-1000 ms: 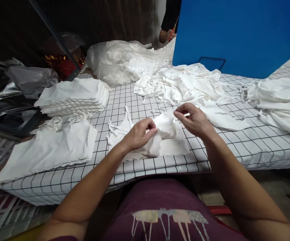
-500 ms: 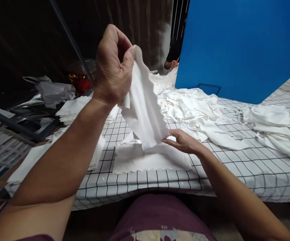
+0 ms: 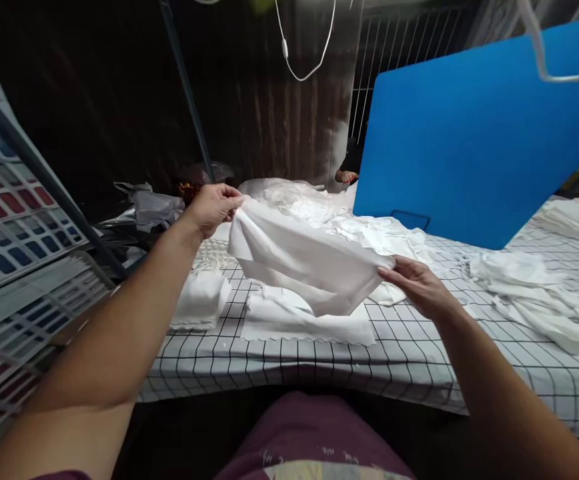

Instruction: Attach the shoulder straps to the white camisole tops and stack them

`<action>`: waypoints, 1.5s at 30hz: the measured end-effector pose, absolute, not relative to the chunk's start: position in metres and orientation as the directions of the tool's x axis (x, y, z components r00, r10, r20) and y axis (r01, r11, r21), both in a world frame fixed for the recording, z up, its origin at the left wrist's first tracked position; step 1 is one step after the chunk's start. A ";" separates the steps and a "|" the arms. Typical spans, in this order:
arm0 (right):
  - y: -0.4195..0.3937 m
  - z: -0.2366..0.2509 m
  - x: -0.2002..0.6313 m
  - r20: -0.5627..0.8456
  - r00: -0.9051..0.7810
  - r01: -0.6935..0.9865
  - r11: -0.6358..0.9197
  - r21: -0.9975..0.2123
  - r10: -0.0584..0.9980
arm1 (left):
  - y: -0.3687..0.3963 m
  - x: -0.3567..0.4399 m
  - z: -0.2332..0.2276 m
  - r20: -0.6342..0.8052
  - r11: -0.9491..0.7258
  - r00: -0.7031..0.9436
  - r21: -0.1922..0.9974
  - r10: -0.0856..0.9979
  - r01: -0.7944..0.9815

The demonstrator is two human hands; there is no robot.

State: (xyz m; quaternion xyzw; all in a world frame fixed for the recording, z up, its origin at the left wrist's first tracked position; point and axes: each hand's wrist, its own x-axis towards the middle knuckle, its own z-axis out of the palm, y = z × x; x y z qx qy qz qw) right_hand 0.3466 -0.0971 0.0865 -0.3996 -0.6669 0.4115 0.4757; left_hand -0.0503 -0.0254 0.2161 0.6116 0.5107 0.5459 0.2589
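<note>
I hold a white cloth piece [image 3: 304,263] stretched in the air between both hands, above the table. My left hand [image 3: 212,207] grips its far left corner and my right hand [image 3: 414,283] pinches its right edge. Under it, a flat white piece with a scalloped edge [image 3: 304,323] lies on the black-and-white checked tablecloth [image 3: 409,360], near the front edge.
A stack of folded white pieces [image 3: 199,303] sits at the left. Loose white cloth [image 3: 369,230] is heaped behind, and more [image 3: 534,287] at the right. A blue board [image 3: 474,140] stands at the back right; another person's hand [image 3: 347,177] shows beside it. A rack [image 3: 14,220] stands left.
My left hand has come down from high in the air and moved away to the left. The cloth, which hung down, is now spread wide between both hands. The camera has tilted up.
</note>
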 end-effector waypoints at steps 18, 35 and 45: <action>-0.141 0.138 0.354 0.207 -0.482 -0.011 0.230 -0.973 0.851 | -0.137 -0.114 0.189 0.030 -0.217 0.401 0.876 0.916 0.431; -0.058 -0.011 0.354 -0.194 -0.121 0.462 -0.118 -0.879 0.973 | -0.016 -0.068 0.030 -0.359 0.211 0.274 0.868 0.892 0.449; -0.061 -0.035 0.370 -0.104 -0.110 0.340 -0.061 -0.939 0.989 | -0.030 -0.068 0.035 -0.351 0.282 0.030 0.799 0.936 0.531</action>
